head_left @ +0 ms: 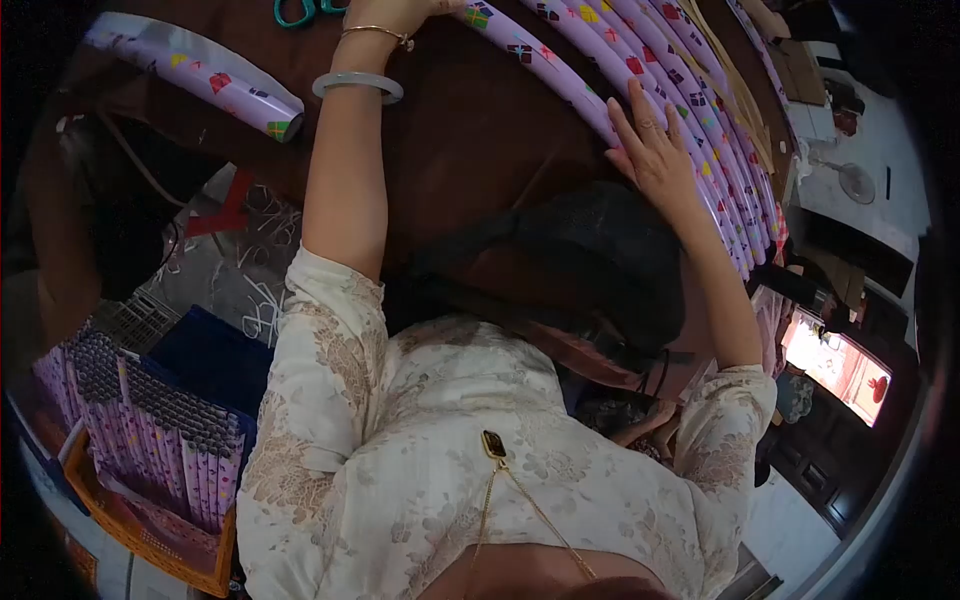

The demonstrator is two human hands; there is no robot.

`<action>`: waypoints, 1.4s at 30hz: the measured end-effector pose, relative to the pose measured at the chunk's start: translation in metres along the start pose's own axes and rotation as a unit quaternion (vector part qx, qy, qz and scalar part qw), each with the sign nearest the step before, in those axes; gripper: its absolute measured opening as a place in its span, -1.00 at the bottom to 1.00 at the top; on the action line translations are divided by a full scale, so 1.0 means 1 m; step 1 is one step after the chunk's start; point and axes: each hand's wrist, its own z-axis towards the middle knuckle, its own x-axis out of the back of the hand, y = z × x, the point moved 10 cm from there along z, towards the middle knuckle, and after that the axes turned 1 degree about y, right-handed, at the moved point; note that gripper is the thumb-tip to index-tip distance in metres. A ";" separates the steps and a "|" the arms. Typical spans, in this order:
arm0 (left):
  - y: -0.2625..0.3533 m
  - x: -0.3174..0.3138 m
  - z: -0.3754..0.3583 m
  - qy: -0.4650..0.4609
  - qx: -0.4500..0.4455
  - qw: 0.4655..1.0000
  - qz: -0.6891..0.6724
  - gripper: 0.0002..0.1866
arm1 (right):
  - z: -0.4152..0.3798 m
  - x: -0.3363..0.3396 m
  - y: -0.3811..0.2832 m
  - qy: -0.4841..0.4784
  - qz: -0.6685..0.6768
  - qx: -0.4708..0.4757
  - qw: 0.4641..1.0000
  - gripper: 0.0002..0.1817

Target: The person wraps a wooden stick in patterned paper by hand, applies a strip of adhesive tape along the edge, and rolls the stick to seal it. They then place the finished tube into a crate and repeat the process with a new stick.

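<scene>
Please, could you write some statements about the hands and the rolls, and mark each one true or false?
1. The right hand lies open on the lilac rolls. True.
2. The left wrist is bare. False: a bangle and a thin bracelet encircle it.
3. One separate roll lies at the left of the picture. True.
4. Those rolls are plain. False: they carry coloured gift-box pictures.
5. The orange basket is empty. False: it holds many patterned tubes.

Rolls are lilac with multicoloured gift prints; the tabletop brown.
</scene>
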 end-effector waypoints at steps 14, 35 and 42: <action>0.002 -0.004 0.004 -0.013 0.013 1.000 -0.005 -0.67 | 0.033 -0.007 -0.013 0.019 0.036 0.015 0.999 -0.39; -0.001 -0.003 -0.003 -0.014 0.034 0.999 -0.007 -0.65 | 0.075 0.007 -0.025 0.019 0.067 0.038 0.997 -0.25; -0.003 -0.004 -0.007 -0.014 0.040 0.999 0.000 -0.65 | 0.071 0.004 -0.041 0.021 -0.040 0.083 0.996 -0.34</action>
